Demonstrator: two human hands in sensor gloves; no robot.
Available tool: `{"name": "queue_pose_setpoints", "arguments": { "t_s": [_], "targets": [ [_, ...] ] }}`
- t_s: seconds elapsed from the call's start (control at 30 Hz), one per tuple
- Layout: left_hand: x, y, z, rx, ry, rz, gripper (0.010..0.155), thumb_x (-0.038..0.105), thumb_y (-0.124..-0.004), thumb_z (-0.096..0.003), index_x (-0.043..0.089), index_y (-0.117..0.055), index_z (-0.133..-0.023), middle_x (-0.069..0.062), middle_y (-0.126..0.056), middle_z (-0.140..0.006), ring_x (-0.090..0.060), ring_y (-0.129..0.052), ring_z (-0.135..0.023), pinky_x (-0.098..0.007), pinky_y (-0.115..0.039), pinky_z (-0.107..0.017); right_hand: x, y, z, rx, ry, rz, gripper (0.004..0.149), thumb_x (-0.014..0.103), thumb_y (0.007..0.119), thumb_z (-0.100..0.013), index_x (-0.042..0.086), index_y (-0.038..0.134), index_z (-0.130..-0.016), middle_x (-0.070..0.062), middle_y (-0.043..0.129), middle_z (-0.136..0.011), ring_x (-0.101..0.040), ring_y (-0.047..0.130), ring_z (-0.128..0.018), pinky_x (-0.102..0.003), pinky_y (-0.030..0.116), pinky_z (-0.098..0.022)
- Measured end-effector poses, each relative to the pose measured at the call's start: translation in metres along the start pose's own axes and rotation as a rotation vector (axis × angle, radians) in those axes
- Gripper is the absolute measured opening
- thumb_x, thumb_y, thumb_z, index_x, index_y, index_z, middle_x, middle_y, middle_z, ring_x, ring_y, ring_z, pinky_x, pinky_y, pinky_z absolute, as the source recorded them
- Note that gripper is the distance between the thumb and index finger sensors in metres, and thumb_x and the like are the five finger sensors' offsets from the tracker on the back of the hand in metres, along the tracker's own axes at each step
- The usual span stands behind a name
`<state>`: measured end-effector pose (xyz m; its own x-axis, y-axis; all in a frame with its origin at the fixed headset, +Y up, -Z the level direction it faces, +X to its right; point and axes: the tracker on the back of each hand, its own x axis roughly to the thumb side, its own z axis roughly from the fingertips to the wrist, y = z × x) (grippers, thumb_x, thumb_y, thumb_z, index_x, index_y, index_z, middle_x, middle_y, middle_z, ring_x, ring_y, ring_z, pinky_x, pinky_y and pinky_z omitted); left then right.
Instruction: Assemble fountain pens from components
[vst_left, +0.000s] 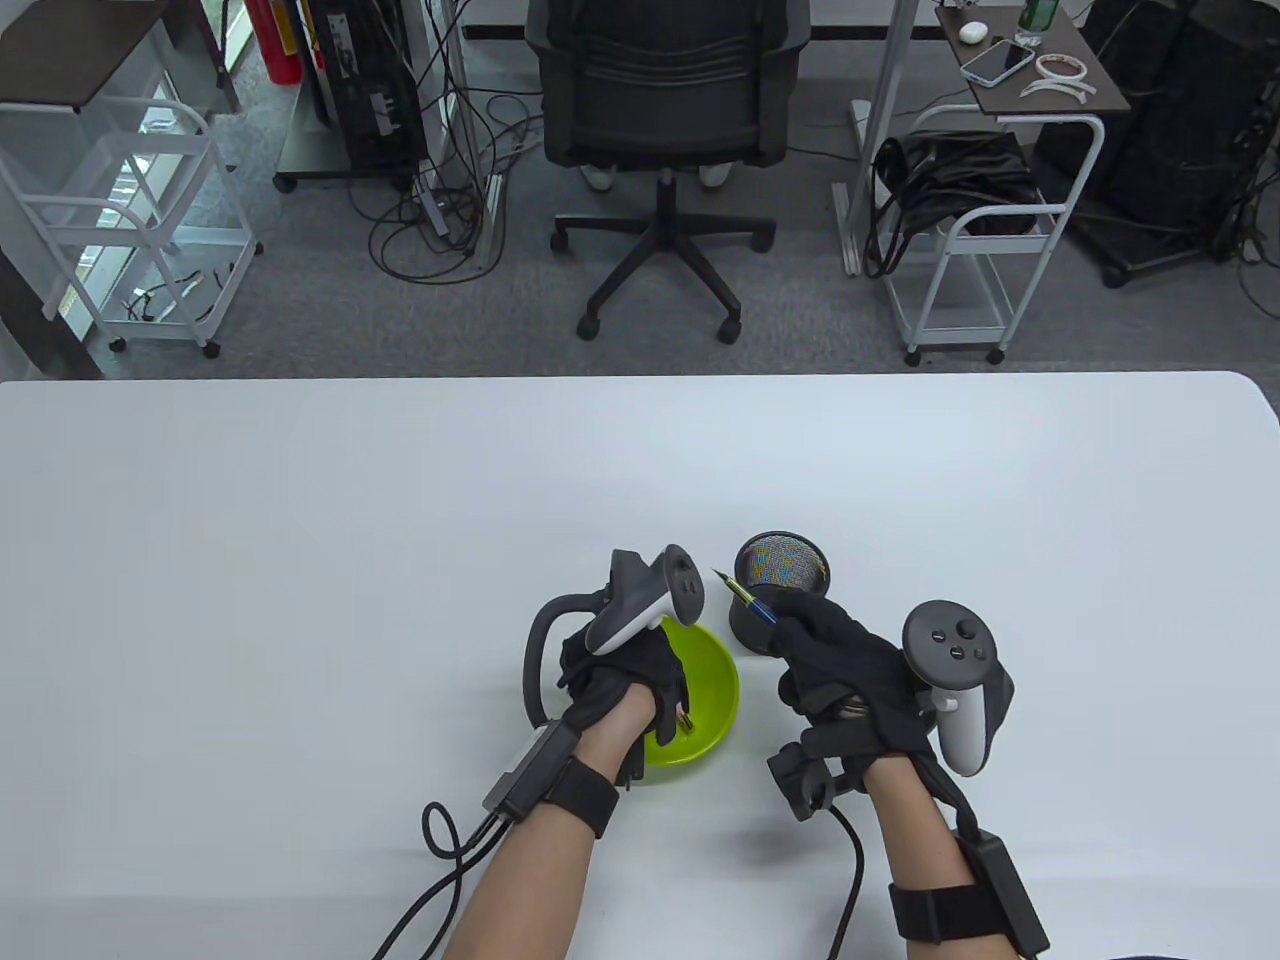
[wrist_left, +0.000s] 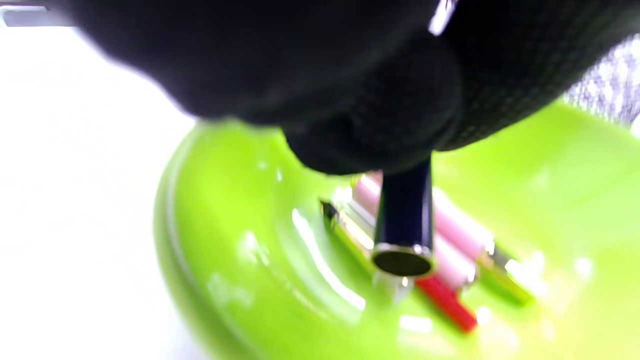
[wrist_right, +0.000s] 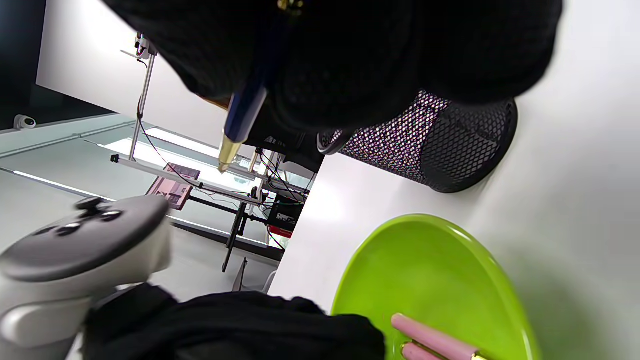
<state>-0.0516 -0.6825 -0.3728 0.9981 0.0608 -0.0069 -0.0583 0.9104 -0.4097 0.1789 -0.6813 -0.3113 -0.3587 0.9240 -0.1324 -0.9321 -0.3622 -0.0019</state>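
While L hand (vst_left: 622, 680) grips barrel (wrist_left: 404, 220), R hand (vst_left: 835, 655) nib (vst_left: 745, 598)

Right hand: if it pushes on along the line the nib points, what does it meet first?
Probably the left hand's tracker. The right hand holds the blue nib section aimed up-left across the mesh cup's rim. Depth is unclear; it may pass above.

A glossy, smooth plastic finish is shown by the green bowl (wrist_left: 210, 280); the dark pen barrel (wrist_left: 405, 220) is polished, with a metal ring. The pen holder (wrist_right: 440, 145) is matt black mesh — the gloves knitted cloth.
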Motion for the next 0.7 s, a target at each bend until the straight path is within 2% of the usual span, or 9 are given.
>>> {"name": "queue_pose_setpoints", "arguments": {
  "t_s": [0.23, 0.4, 0.43, 0.53, 0.6, 0.7],
  "targets": [
    [-0.052, 0.016, 0.023, 0.175, -0.067, 0.376, 0.046, 0.05, -0.083, -0.0462, 0.011, -0.093, -0.068, 0.002, -0.102, -0.037, -0.007, -0.097, -0.007, -0.034, -0.085, -0.006, 0.001, 0.006, -0.001, 0.022, 0.001, 0.061, 0.055, 0.033, 0.082, -0.045, 0.013, 0.074, -0.095, -0.012, 0.09, -0.074, -0.019, 0.097, -0.029, -0.045, 0.088, -0.028],
    [-0.099, 0.006, 0.032, 0.303, -0.098, 0.728, 0.044, 0.052, -0.077, -0.0498, 0.015, -0.094, -0.066, 0.004, -0.1, -0.035, -0.007, -0.097, -0.009, -0.034, -0.086, -0.008, 0.004, 0.013, 0.0, 0.051, -0.022, 0.124, 0.058, 0.032, 0.088, -0.042, 0.012, 0.075, -0.095, -0.013, 0.091, -0.074, -0.019, 0.097, -0.029, -0.046, 0.088, -0.028],
    [-0.111, -0.001, 0.033, 0.337, -0.097, 0.85, 0.044, 0.051, -0.077, -0.0501, 0.014, -0.095, -0.065, 0.004, -0.1, -0.034, -0.007, -0.097, -0.008, -0.034, -0.086, -0.007, 0.006, 0.015, 0.002, 0.071, -0.039, 0.134, 0.058, 0.032, 0.088, -0.042, 0.012, 0.075, -0.095, -0.013, 0.091, -0.074, -0.019, 0.097, -0.029, -0.046, 0.088, -0.028],
    [-0.128, -0.017, 0.032, 0.356, -0.138, 1.062, 0.044, 0.048, -0.077, -0.0518, 0.013, -0.094, -0.07, 0.002, -0.102, -0.039, -0.009, -0.1, -0.012, -0.036, -0.087, -0.01, 0.01, 0.021, 0.004, 0.118, -0.086, 0.13, 0.057, 0.031, 0.089, -0.041, 0.012, 0.077, -0.094, -0.013, 0.092, -0.074, -0.019, 0.097, -0.029, -0.046, 0.088, -0.027],
    [-0.138, -0.027, 0.03, 0.315, -0.157, 1.225, 0.043, 0.045, -0.078, -0.0514, 0.011, -0.091, -0.074, -0.003, -0.104, -0.046, -0.011, -0.102, -0.016, -0.038, -0.088, -0.013, 0.015, 0.027, 0.006, 0.168, -0.139, 0.135, 0.054, 0.032, 0.089, -0.041, 0.013, 0.08, -0.091, -0.013, 0.093, -0.072, -0.019, 0.098, -0.028, -0.046, 0.089, -0.027],
    [-0.146, -0.035, 0.029, 0.295, -0.175, 1.332, 0.043, 0.045, -0.077, -0.052, 0.012, -0.088, -0.079, -0.004, -0.103, -0.053, -0.012, -0.103, -0.023, -0.038, -0.088, -0.018, 0.019, 0.035, 0.01, 0.206, -0.199, 0.126, 0.048, 0.033, 0.087, -0.042, 0.013, 0.086, -0.086, -0.012, 0.097, -0.068, -0.019, 0.099, -0.025, -0.046, 0.089, -0.024]
  ]
}}
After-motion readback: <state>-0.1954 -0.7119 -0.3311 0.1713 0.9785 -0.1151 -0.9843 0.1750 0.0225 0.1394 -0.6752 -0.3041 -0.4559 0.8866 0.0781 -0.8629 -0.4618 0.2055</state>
